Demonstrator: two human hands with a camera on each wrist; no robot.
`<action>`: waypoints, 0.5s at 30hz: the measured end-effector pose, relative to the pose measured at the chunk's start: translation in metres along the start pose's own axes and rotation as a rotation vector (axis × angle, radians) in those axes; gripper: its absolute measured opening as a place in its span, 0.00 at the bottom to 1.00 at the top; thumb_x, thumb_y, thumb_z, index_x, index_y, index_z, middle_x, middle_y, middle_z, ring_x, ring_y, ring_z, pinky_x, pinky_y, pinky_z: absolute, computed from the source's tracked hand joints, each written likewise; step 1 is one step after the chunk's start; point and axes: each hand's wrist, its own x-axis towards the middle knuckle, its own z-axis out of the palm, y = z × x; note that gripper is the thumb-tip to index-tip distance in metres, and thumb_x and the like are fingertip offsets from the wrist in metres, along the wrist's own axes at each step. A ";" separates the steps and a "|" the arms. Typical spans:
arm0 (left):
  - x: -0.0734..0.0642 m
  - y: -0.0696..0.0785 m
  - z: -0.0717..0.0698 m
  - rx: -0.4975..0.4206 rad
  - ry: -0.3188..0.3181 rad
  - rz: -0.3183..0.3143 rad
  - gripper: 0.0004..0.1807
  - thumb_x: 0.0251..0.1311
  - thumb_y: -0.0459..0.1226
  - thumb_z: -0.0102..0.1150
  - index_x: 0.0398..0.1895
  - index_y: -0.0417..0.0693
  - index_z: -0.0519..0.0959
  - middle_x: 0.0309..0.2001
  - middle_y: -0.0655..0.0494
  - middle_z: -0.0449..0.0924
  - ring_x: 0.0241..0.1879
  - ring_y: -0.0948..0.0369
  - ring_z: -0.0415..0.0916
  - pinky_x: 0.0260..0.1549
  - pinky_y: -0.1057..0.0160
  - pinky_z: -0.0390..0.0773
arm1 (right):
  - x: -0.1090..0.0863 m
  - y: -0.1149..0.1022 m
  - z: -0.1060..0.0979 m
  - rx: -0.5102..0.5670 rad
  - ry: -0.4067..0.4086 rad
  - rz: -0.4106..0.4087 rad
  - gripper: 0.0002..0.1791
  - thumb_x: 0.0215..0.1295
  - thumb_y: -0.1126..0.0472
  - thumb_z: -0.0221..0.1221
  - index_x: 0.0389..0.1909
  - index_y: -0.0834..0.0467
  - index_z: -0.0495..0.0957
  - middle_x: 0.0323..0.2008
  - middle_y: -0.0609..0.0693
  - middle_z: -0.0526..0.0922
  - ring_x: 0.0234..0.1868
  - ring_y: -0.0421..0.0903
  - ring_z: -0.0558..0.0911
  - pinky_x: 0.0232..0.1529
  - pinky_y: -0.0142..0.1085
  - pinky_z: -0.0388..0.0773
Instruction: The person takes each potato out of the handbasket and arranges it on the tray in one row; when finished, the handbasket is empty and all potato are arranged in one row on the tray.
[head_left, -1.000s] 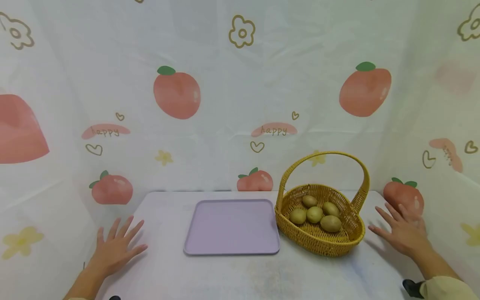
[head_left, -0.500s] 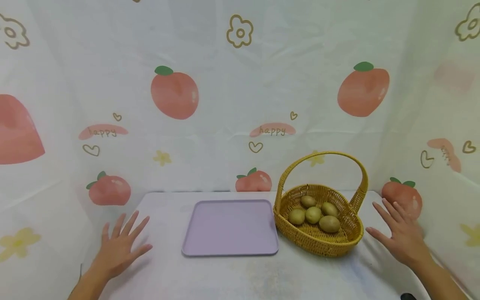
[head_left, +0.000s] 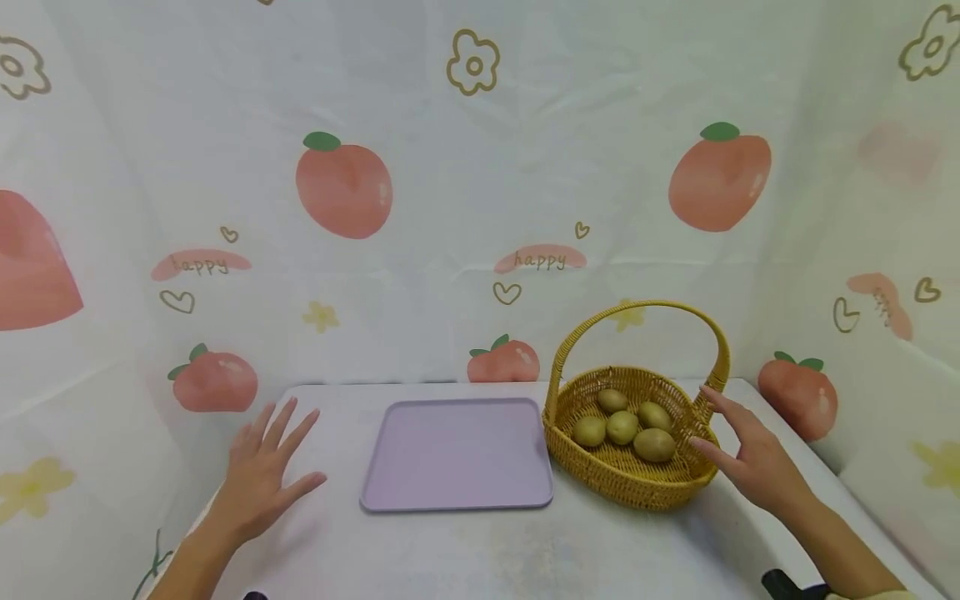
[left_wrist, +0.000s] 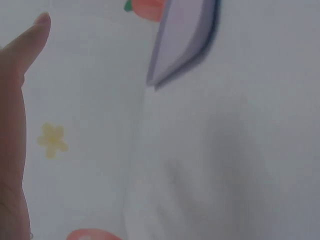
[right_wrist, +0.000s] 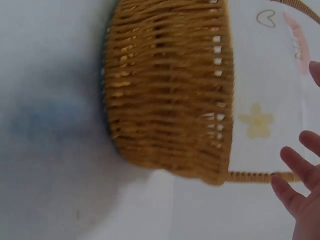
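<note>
A yellow-brown wicker basket (head_left: 637, 492) with a tall arched handle stands on the right of the table. Inside it lie several greenish-brown round fruits, perhaps kiwis (head_left: 622, 427). My right hand (head_left: 761, 458) hovers at the basket's right rim, fingers spread and holding nothing; in the right wrist view its fingers (right_wrist: 295, 165) appear beside the handle, and I cannot tell whether they touch it. To the left of a flat lilac tray (head_left: 457, 454), my left hand (head_left: 258, 483) is held above the table with its fingers extended. Only its thumb side shows in the left wrist view.
The white table (head_left: 450, 558) runs back to a white curtain (head_left: 420, 333) printed with peaches, flowers and hearts, which also hangs at both sides. The tray's right edge lies close against the basket's left side.
My right hand has moved left, from beside the basket to its right rim. The left hand has shifted right and slightly up toward the tray. The head view has turned slightly right.
</note>
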 end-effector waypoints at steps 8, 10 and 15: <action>0.022 0.018 -0.004 -0.172 0.007 -0.054 0.43 0.52 0.49 0.68 0.73 0.56 0.63 0.74 0.44 0.52 0.71 0.40 0.45 0.64 0.36 0.45 | 0.030 -0.017 0.007 0.036 -0.098 0.014 0.36 0.58 0.62 0.68 0.68 0.56 0.66 0.52 0.60 0.80 0.42 0.60 0.82 0.32 0.47 0.79; 0.028 0.024 -0.006 -0.223 -0.007 -0.077 0.41 0.52 0.46 0.69 0.71 0.55 0.65 0.73 0.44 0.54 0.70 0.40 0.48 0.60 0.32 0.51 | 0.038 -0.019 0.009 0.046 -0.133 0.008 0.33 0.60 0.61 0.67 0.66 0.58 0.68 0.52 0.59 0.80 0.44 0.58 0.82 0.36 0.51 0.79; 0.036 0.034 -0.005 -0.358 -0.035 -0.125 0.37 0.56 0.43 0.69 0.70 0.53 0.67 0.72 0.44 0.57 0.68 0.39 0.52 0.53 0.29 0.58 | 0.060 -0.022 0.011 0.109 -0.255 0.035 0.27 0.64 0.59 0.63 0.63 0.63 0.70 0.52 0.60 0.79 0.45 0.57 0.82 0.41 0.52 0.79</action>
